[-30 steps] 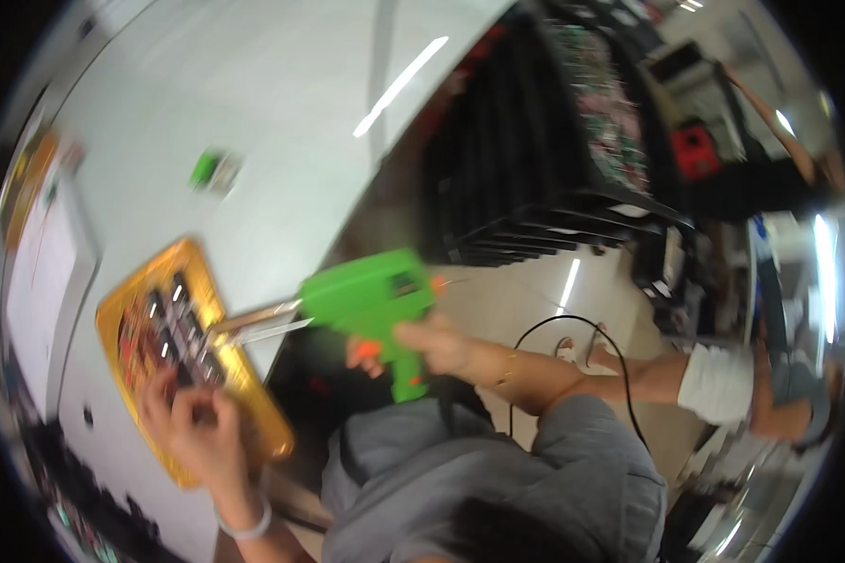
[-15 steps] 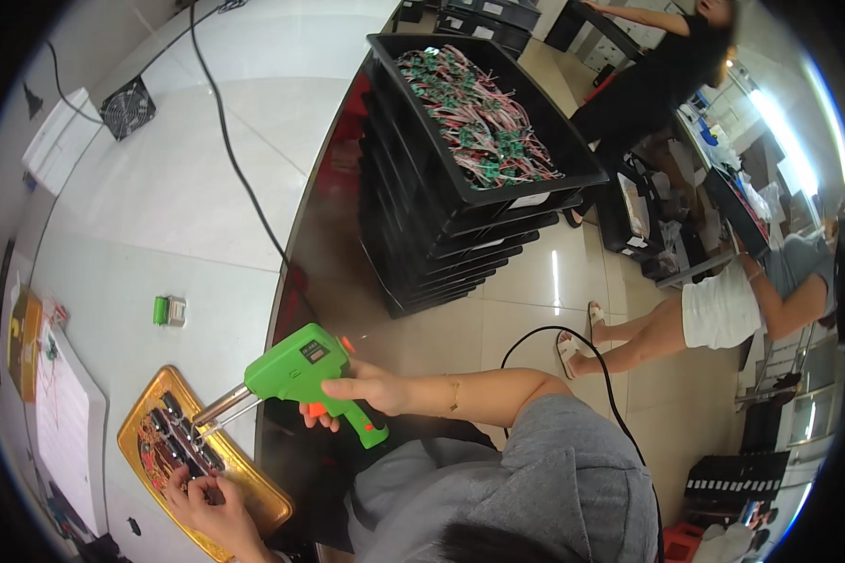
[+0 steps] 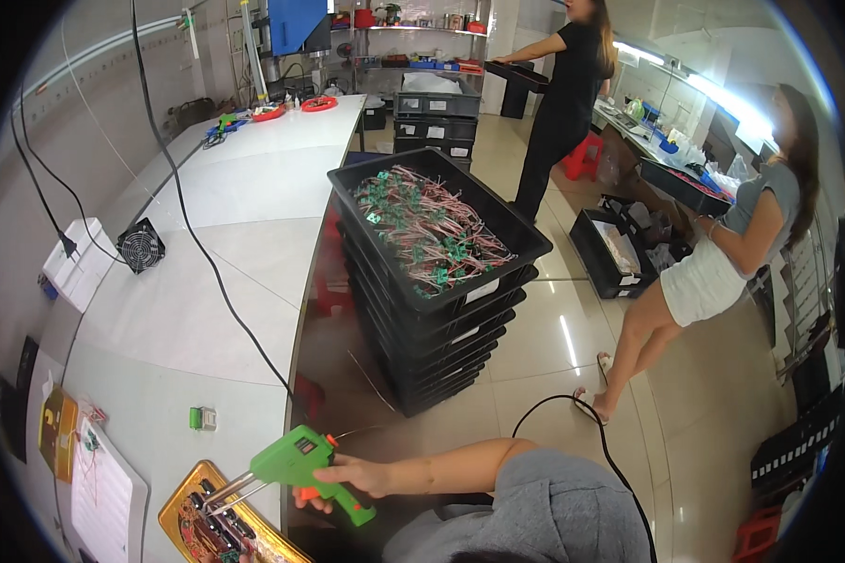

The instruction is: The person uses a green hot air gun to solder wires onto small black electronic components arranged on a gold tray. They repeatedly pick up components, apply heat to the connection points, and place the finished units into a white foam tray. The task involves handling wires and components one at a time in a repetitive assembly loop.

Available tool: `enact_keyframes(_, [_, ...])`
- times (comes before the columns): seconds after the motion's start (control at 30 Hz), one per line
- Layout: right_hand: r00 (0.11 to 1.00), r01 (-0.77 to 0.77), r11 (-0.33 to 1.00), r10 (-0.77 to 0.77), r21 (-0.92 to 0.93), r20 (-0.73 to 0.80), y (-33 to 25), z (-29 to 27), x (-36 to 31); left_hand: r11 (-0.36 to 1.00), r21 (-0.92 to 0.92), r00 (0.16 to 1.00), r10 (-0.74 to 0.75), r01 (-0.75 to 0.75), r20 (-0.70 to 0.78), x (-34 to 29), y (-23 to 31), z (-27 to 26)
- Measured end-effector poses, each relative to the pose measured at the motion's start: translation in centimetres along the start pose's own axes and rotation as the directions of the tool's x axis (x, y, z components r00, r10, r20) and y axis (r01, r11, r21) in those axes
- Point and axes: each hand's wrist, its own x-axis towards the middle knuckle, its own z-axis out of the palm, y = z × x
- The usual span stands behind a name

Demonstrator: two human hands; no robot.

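My right hand (image 3: 352, 476) grips a green soldering gun (image 3: 302, 457) by its handle, fingers wrapped round near the orange trigger. The gun's metal tip points down and left over a gold-rimmed tray (image 3: 270, 533), close to dark components (image 3: 214, 527) lying in it. Whether the tip touches them I cannot tell. Of my left hand (image 3: 245, 557) only a sliver of fingertip shows at the lower edge beside the components; its fingers are otherwise cut off. A small green-and-clear object (image 3: 203, 418) stands on the table above the tray.
A tall stack of black crates (image 3: 413, 352) stands right of the white table (image 3: 183, 324), the top one full of wired green circuit boards (image 3: 432, 225). A cable (image 3: 207, 253) hangs across the table. A small fan (image 3: 141, 246) sits behind. Two people (image 3: 565, 103) (image 3: 723, 244) stand beyond the crates.
The view has tilted up, showing more of the room and pushing the tray toward the lower edge. My left hand has nearly left the picture. The soldering gun stays over the tray.
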Motion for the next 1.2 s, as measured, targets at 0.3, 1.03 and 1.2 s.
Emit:
enact_keyframes(0.3, [0.984, -0.177, 0.928, 0.177, 0.327, 0.031, 6.3, 3.6, 6.7, 0.984, 0.161, 0.997, 0.074, -0.074, 0.006, 0.3, -7.1, -1.4])
enact_keyframes(1.03, [0.971, -0.135, 0.921, 0.049, 0.366, 0.236, 6.6, 0.6, 7.7, 0.482, -0.800, 0.868, -0.145, -0.357, -0.475, 0.8, -1.5, -11.4])
enact_keyframes(1.2, [0.966, -0.133, 0.938, 0.051, 0.319, 0.254, 6.3, 0.7, 7.6, 0.797, -0.465, 0.681, -0.095, -0.385, -0.726, -2.1, -3.2, -25.8])
